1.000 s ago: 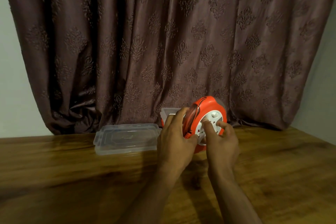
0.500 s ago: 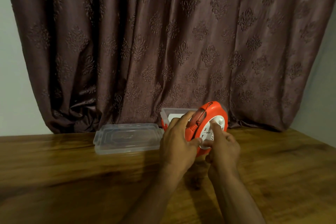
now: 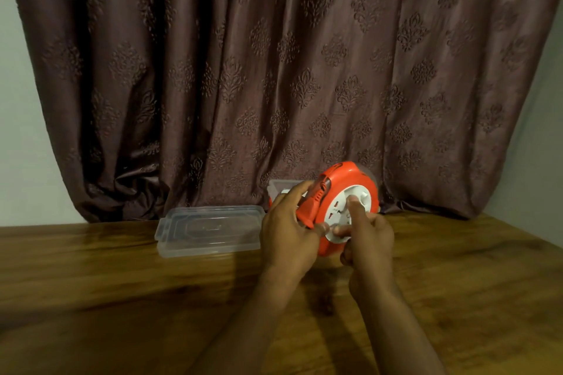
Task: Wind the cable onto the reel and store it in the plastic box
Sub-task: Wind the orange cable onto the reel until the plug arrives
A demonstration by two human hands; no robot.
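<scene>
You are holding an orange cable reel (image 3: pixel 344 189) upright between both hands, lifted just above a wooden surface (image 3: pixel 122 298). Your left hand (image 3: pixel 289 234) is wrapped around the reel's near rim, fingers curled over the top edge and thumb pressing the front, pinning the orange plug (image 3: pixel 310 207) against the rim. Your right hand (image 3: pixel 365 240) is on the white socket face (image 3: pixel 347 213): the index finger rests high on it and the thumb sits at its lower edge, the other fingers folded in.

No loose cable hangs below your hands, so the winding looks nearly or fully done; how much cable remains inside the rim is hidden.

Directly beyond your hands, partly hidden by the reel, stands the clear plastic box (image 3: pixel 280 186), against a dark patterned curtain (image 3: pixel 274 70). Its clear lid (image 3: pixel 210 230) lies flat on the surface just to the left of your left hand.

To finish this step well, keep the left hand firm so the body does not twist, and turn the white face with steady pressure from the right fingertips. Make sure the plug is seated snugly before letting go, or it may spring loose and the cable unwind. Then carry the reel forward into the box.
</scene>
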